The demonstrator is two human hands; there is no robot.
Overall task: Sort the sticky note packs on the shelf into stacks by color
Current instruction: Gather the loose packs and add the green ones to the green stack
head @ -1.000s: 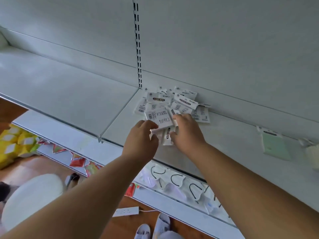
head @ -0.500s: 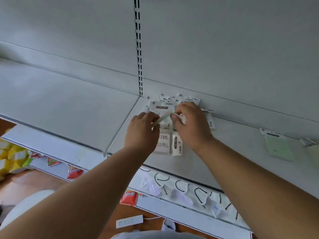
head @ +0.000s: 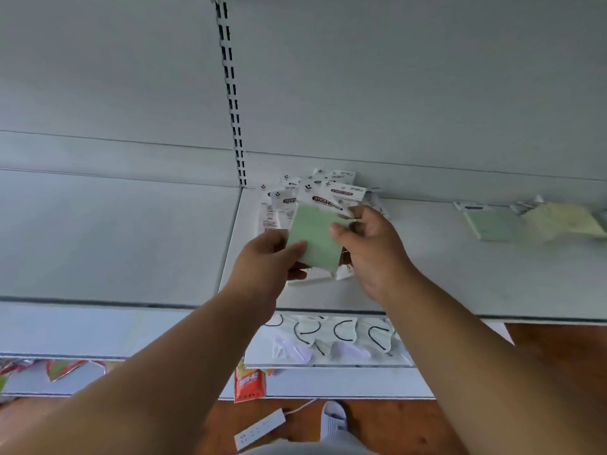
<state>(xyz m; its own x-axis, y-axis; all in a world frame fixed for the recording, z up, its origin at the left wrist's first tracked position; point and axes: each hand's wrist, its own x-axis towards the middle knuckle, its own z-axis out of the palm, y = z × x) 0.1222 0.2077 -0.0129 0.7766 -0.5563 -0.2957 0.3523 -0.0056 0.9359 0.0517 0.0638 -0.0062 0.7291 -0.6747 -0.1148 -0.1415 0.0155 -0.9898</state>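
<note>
Green pack held up, its matching stack off to the right

Both the left hand (head: 262, 257) and right hand (head: 371, 244) pinch the pale green, plastic-wrapped sticky note pack (head: 317, 238) above the white-labelled pile of packs (head: 295, 198); the lone green pack (head: 489, 221) lies rightward on the grey metal shelf (head: 427, 274) (right hand nearer)

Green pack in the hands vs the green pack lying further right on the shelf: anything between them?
In the head view, only the right hand and bare shelf lie between the held green pack and the green pack lying on the shelf.
</note>
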